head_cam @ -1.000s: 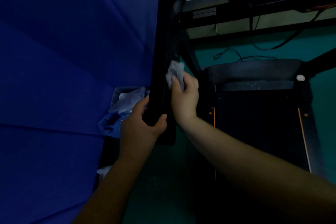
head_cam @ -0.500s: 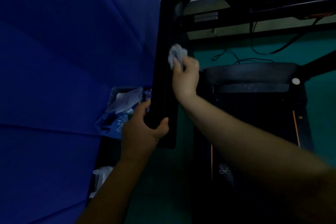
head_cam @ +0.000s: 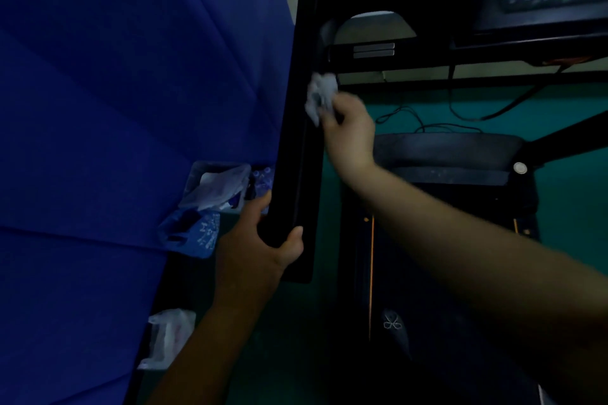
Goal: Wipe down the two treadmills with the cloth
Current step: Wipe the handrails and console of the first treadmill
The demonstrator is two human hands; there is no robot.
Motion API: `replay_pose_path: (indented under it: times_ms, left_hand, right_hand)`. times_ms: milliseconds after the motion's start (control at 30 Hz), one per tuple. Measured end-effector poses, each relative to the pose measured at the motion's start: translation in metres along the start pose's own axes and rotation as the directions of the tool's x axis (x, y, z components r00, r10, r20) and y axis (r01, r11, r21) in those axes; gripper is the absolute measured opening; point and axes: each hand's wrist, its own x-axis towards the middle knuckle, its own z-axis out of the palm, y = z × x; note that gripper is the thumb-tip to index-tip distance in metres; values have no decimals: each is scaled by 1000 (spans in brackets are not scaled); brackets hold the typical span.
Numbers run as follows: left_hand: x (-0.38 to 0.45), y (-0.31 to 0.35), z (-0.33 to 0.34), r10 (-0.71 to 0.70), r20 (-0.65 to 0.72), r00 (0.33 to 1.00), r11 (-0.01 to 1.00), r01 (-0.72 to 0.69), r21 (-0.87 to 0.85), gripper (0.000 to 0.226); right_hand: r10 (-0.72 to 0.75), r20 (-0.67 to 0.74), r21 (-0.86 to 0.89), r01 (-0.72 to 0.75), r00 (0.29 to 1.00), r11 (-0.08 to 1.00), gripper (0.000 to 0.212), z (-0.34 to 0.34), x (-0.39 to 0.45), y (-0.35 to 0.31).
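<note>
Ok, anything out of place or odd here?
Mostly clutter: plastic bags piled beside the treadmill handrail, another bag on the floor, and loose cables trailing ahead of the deck. No visible damage or spill.

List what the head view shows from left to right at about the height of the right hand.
Blue padded panel → black handrail → cloth → right hand → black motor cover → silver round cap.

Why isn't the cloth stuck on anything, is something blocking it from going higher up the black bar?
Nothing visible blocks it. The right hand pinches the cloth against the treadmill's black handrail, and the rail above looks bare. The left hand grips the rail's lower end, below the cloth.
</note>
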Motion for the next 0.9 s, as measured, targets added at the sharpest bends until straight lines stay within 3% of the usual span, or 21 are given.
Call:
replay_pose_path:
  times_ms: [100,167,267,400,533,667,833,900]
  left_hand:
    - [0,0,0,4,-6,1000,1000,-4,-3,62]
    - [-1,0,1,6,-17,1000,1000,-6,-13,63]
    - [1,-1,2,17,-13,1000,1000,-17,-23,61]
    - [-1,0,2,11,-28,1000,999,-12,-31,62]
    - [-1,1,3,-16,-22,1000,999,15,-31,65]
    - [-4,4,2,-38,-16,999,999,38,-11,62]
    - [-1,12,-12,-98,127,987,995,96,25,54]
    - [5,18,-21,-61,144,988,998,57,35,43]
  right_hand:
    - [-189,71,-195,200,979,960,24,-5,75,-10]
    - [-129,176,-269,174,976,947,28,0,105,-11]
    - [8,176,-196,27,984,980,28,7,98,-6]
    - [59,183,26,-65,981,998,17,-2,37,3]
    - [28,343,40,-44,939,998,13,-27,-6,10]
    - [-8,449,21,-2,894,1000,23,-51,-22,-2]
    - [-17,430,22,9,903,1000,29,-64,-40,-28]
    - [-47,393,83,15,918,996,26,-67,-46,-40]
